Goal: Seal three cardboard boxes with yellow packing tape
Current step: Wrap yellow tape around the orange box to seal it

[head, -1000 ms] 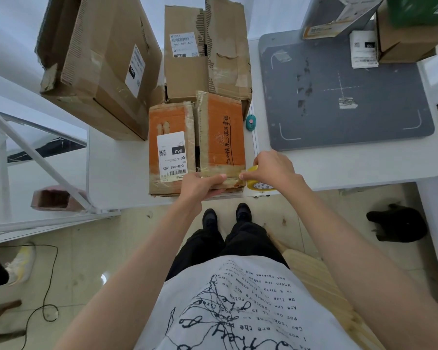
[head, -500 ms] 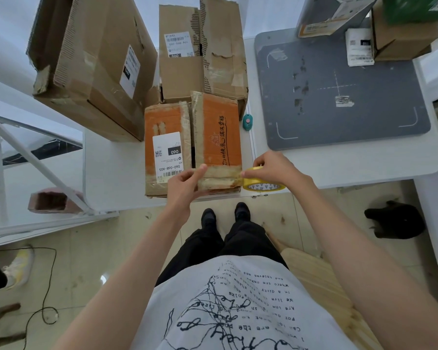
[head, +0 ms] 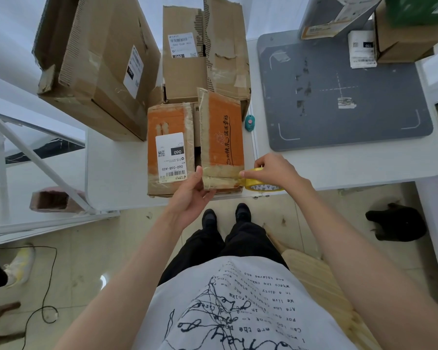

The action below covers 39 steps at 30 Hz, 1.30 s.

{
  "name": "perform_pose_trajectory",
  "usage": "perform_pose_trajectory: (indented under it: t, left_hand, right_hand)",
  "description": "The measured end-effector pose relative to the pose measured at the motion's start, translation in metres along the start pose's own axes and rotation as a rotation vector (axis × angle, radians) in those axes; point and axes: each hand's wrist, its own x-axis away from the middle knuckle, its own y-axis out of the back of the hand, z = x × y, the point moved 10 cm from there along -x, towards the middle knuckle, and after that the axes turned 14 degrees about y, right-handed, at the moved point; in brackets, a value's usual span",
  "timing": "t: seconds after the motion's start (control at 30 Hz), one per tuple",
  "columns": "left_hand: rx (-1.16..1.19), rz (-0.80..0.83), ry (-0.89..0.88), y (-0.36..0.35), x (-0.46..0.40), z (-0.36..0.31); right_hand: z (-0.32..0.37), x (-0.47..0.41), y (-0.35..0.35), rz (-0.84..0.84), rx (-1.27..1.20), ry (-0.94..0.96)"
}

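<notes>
An orange cardboard box (head: 171, 127) with a white label stands at the near edge of the white table (head: 116, 173); its two top flaps are slightly apart. My right hand (head: 273, 170) grips a roll of yellow tape (head: 259, 184) at the box's near right corner. A strip of tape runs from the roll leftward across the box's near end. My left hand (head: 191, 190) holds that end of the strip against the box, thumb up at the flap gap. A plain brown box (head: 202, 46) stands behind the orange one, and a large brown box (head: 99, 64) lies tilted at the left.
A small teal cutter (head: 249, 122) lies right of the orange box. A grey mat (head: 339, 97) covers the right table, with more boxes (head: 402, 39) at its far edge. A wooden stool (head: 319, 279) and a black object (head: 397, 221) sit on the floor; a cable (head: 43, 286) lies left.
My right hand has pulled the roll rightward, drawing out tape across the box's near end. My left hand has shifted slightly left, thumb raised at the flap gap.
</notes>
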Motion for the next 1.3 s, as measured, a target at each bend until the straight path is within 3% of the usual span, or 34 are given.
perform_pose_trajectory:
  t: [0.1,0.43,0.7,1.13,1.3]
  left_hand:
    - [-0.003,-0.012,-0.001,0.005,0.000,-0.002]
    - [-0.494,-0.201,-0.076,-0.018,0.004,-0.019]
    - [-0.505,-0.286,-0.021,0.002,-0.016,-0.023]
    - [-0.474,-0.256,0.001,0.008,-0.022,-0.024]
    - [-0.461,-0.255,-0.018,0.010,-0.023,-0.029]
  right_hand:
    - [0.001,-0.001,0.000,-0.013,0.054,-0.004]
    - [-0.001,0.004,0.001,-0.015,0.038,-0.011]
    - [-0.009,0.013,0.005,0.023,-0.203,0.046]
    - [-0.021,0.013,0.000,-0.136,-0.029,-0.018]
    - [-0.024,0.008,-0.005,-0.116,-0.090,-0.020]
